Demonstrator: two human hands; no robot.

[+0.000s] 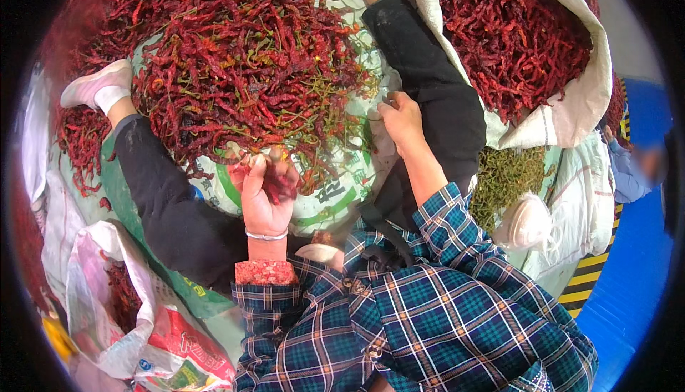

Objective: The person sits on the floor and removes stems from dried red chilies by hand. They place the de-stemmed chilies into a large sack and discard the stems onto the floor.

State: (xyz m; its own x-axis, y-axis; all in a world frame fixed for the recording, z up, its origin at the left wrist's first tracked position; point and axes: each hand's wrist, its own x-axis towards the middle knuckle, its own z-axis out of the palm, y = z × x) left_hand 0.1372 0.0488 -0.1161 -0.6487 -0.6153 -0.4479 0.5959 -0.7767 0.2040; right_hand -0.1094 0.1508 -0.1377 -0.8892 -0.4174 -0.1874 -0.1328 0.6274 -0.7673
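Note:
My left hand (pixel 267 194) is closed around a few dried red chili peppers (pixel 279 184), blurred between the fingers and palm. It is at the near edge of a wide heap of dried red chilies (pixel 235 70), many with green stems, spread between my outstretched legs. To the right, my right hand (pixel 402 120) hovers beside my right thigh with its fingers bent. Whether it pinches something small cannot be made out. Beneath the heap lies a white and green printed woven sheet (pixel 337 199), scattered with stem bits.
An open white woven sack (pixel 575 108) full of red chilies stands at the right. Below it are a pile of green stems (pixel 508 178) and a ball of white twine (pixel 527 220). A printed bag (pixel 139 306) holding chilies is at lower left. Another person (pixel 631 172) appears far right.

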